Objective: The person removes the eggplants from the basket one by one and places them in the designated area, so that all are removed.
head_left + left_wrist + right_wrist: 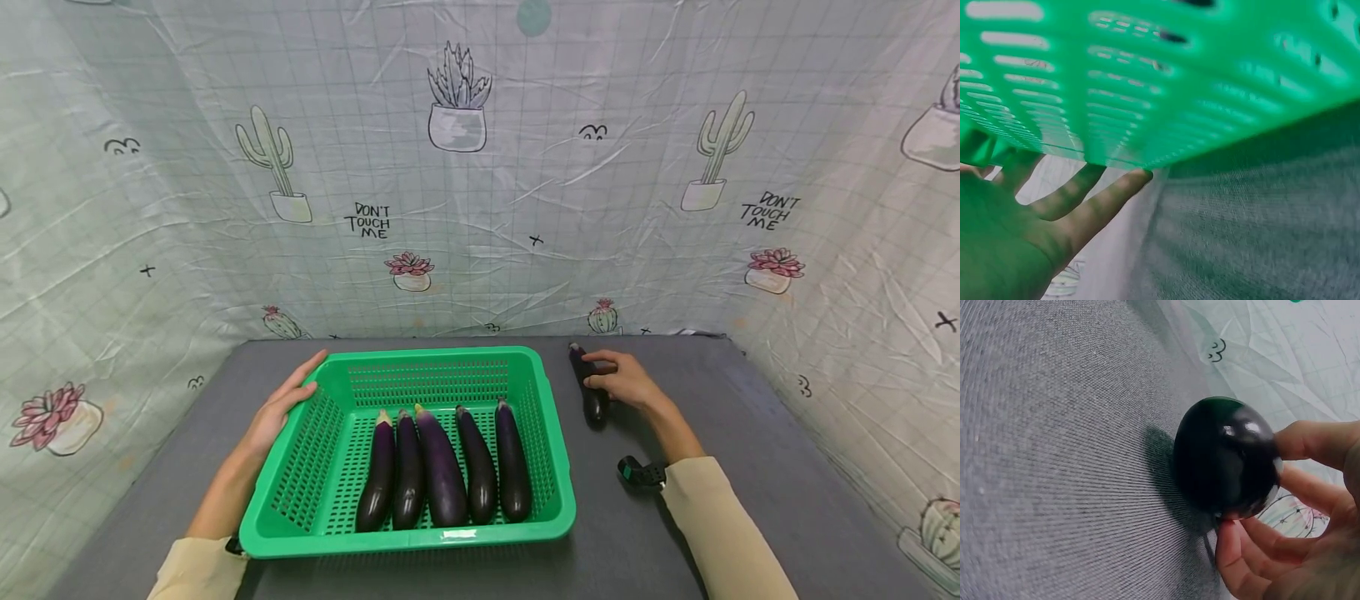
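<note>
A green perforated plastic basket (442, 540) stands on the grey cloth surface, with several dark purple eggplants (444, 475) lying side by side in it. Against the basket's left side rests my left hand (273, 417), its thumb by the rim. The left wrist view shows the left fingers (1107, 206) spread and fairly straight along the slotted outer wall. To the right of the basket, my right hand (626, 382) grips another eggplant (595, 407) between thumb and fingers. That eggplant's rounded end (1225, 456) faces the right wrist camera, very near the cloth; whether it touches is unclear.
Patterned fabric walls (465, 208) with cactus drawings enclose the back and both sides of the grey surface (600, 542). A black wrist device (641, 472) sits on the right forearm. The basket takes up the middle and left.
</note>
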`<state>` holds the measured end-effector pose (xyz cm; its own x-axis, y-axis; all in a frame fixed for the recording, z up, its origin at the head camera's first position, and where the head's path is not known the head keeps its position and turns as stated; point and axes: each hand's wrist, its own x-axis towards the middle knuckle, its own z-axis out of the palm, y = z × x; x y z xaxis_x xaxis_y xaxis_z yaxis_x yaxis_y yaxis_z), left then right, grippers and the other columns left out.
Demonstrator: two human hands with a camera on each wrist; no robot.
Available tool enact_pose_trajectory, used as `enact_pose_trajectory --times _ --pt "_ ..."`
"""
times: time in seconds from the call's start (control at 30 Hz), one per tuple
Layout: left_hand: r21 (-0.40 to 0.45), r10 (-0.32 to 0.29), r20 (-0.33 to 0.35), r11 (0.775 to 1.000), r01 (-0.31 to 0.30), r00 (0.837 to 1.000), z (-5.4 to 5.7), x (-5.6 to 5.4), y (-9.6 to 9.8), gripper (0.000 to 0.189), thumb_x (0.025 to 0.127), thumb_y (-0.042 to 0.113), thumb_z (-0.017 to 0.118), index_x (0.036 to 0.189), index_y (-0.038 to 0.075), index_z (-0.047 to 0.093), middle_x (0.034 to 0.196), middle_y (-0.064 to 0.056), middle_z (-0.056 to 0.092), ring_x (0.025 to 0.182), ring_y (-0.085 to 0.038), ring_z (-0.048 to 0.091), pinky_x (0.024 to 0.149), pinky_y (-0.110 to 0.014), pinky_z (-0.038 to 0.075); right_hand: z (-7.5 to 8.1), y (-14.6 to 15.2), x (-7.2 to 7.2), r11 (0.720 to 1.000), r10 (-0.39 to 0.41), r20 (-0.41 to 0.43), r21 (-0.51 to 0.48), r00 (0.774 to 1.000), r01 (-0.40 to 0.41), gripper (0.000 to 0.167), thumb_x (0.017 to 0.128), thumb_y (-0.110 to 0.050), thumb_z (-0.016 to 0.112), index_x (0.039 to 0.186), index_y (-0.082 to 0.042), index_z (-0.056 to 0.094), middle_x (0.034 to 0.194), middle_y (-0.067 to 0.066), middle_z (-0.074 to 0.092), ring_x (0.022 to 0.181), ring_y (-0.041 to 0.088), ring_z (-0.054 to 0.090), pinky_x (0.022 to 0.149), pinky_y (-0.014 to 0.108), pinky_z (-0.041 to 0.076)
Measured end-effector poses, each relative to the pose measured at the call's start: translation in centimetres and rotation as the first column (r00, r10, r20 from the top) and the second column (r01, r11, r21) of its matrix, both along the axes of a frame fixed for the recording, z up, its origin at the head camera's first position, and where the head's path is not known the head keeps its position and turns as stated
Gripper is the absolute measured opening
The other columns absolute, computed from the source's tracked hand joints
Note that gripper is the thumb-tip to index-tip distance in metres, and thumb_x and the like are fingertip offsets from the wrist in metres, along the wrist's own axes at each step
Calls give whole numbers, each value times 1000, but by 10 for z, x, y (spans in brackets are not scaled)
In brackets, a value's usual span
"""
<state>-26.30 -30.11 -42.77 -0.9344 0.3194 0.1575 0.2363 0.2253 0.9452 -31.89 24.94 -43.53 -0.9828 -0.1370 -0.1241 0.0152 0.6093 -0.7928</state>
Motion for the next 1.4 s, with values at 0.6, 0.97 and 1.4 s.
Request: enact_pose_trajectory --times 0.6,0.97,1.4 --pt "61 1 88 998 -6 996 3 5 -4 60 115 29 35 168 15 11 174 -15 -1 138 15 40 102 -7 42 0 -2 -5 1000 26 32 -18 999 -25 54 99 -19 68 150 -6 53 149 37 48 118 40 61 72 33 55" --pt "-36 45 61 998 -43 997 3 1 0 63 113 25 41 168 19 12 175 -11 0 160 -41 -4 126 -35 25 0 4 -1 999 26 61 -36 998 -24 58 101 -24 67 154 -9 49 154 36 44 138 48 51 88 45 59" --pt "-96 85 125 993 -73 988 7 6 -6 66 110 25 49 166 36 17 176 1 0 160 -40 -8 125 -65 13 1 8 1 998 66 57 -14 996 -65 60 101 -26 67 155 -10 47 153 36 43 137 48 51 87 45 59"
